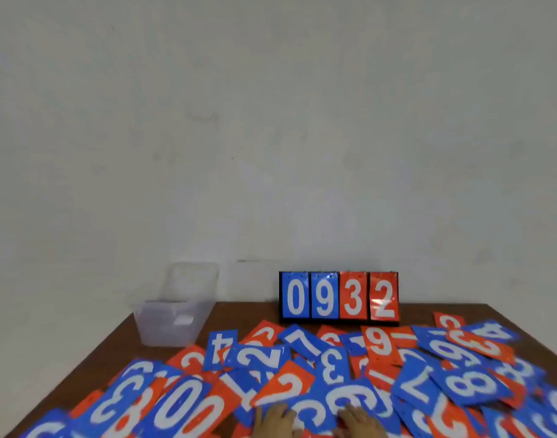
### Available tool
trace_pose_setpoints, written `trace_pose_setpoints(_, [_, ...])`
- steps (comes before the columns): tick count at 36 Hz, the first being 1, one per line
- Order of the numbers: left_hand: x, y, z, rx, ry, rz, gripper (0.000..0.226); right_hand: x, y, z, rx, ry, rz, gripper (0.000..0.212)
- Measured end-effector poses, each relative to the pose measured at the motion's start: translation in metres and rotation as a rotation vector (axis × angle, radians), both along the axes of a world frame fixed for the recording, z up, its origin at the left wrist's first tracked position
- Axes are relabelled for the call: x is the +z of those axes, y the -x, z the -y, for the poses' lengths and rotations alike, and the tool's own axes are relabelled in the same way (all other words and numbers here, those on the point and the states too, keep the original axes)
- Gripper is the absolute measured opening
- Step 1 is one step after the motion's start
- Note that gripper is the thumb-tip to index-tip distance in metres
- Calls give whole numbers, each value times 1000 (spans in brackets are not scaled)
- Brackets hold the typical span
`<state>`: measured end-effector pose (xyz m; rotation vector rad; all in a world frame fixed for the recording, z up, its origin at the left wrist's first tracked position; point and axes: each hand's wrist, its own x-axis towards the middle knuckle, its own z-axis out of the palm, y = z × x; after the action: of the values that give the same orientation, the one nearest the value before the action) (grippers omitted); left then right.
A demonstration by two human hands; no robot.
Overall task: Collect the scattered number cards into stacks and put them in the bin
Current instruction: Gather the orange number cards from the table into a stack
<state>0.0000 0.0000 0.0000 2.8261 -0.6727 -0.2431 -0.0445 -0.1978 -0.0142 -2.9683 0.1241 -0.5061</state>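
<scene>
The task looks barely begun. The number cards (188,403), blue and red, lie scattered and overlapping across most of the table (239,311), with no neat stack to be seen. The clear bin (163,330) stands at the far left corner and shows no coloured cards inside. The left hand (272,418) and right hand (356,420) rest side by side on the nearest cards. Their fingers seem to lie flat, so neither has a grip on anything, though the blur leaves some doubt.

A flip scoreboard (339,295) reading 0932 stands at the back against the wall (271,121). What seems to be the bin's lid (193,279) leans behind it. The way to the bin crosses loose cards, which could easily slide off the table's edge.
</scene>
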Motion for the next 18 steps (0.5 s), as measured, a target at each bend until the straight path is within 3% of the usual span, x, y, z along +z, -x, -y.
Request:
trace_pose_setpoints(2, [20, 4, 15, 15, 20, 47, 41, 19, 0, -8, -8, -142, -209, 48])
trace_pose_setpoints(3, [22, 13, 17, -9, -18, 121, 39, 21, 5, -11, -33, -120, -288, 43])
trace_pose_setpoints(6, [20, 37, 21, -3, -45, 173, 36, 20, 17, -18, -71, -69, -295, 36])
trace_pose_setpoints(9, [18, 47, 17, 14, -41, 132, 49, 17, 19, -17, -57, -61, -276, 32])
trace_pose_setpoints(13, [17, 52, 6, -12, 28, 12, 61, 22, 27, -16, 2, -150, -323, 36])
trace_pose_setpoints(18, [26, 45, 0, 0, 137, -44, 61, 34, 33, -10, -3, -370, -325, 46])
